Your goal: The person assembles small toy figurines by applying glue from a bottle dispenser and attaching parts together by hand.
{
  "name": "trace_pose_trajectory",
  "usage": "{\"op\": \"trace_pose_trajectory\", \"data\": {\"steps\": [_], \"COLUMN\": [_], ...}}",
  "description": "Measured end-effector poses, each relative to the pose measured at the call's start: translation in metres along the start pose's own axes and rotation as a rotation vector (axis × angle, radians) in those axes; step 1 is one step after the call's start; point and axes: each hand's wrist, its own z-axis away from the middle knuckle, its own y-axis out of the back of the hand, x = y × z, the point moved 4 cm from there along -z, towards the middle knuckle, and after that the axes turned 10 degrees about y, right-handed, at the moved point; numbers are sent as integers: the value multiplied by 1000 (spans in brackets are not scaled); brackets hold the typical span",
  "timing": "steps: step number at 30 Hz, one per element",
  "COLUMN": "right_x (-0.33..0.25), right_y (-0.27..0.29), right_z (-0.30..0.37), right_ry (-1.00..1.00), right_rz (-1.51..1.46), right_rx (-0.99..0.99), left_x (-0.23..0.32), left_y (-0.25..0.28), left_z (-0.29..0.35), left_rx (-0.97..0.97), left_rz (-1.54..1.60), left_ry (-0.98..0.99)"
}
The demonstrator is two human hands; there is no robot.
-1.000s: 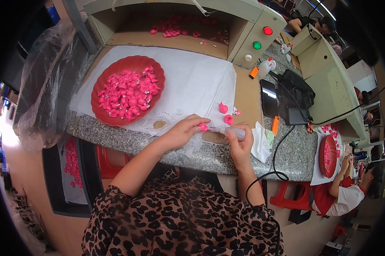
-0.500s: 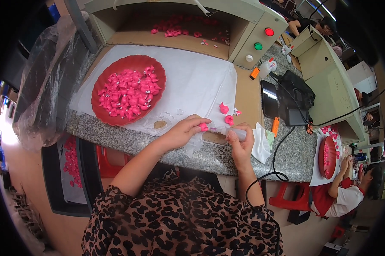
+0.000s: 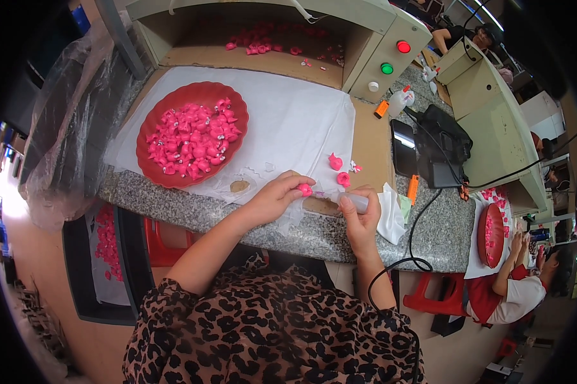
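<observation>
Bottle (image 3: 356,203): held in the right hand (image 3: 362,219), long axis nearly sideways, tip leftward toward the piece; contact unclear.
Piece (image 3: 305,190): pinched in the left hand's (image 3: 274,198) fingertips, over the near side of the bench (image 3: 167,208).
Look: piece small, bright pink, rounded; bottle pale, translucent.

I see a brown top (image 3: 263,326), black leopard-spotted, with wide short sleeves (image 3: 163,301). A black cable (image 3: 418,352) trails down the top's right edge.
</observation>
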Motion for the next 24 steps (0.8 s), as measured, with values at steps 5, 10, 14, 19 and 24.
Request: {"op": "trace_pose_trajectory", "data": {"steps": [5, 10, 14, 19, 24], "right_x": [-1, -2, -3, -1, 1], "right_y": [1, -1, -2, -3, -8], "right_z": [4, 6, 9, 12, 16], "right_ry": [94, 118, 155, 100, 63], "right_rz": [147, 159, 209, 166, 122], "right_rx": [-16, 1, 9, 60, 81], "left_x": [1, 1, -2, -8, -12], "left_y": [-1, 0, -1, -2, -3], "left_z": [0, 2, 1, -1, 0], "left_rx": [33, 63, 68, 131, 140], "left_rz": [-20, -1, -12, 101, 152], "left_ry": [27, 58, 48, -7, -23]}}
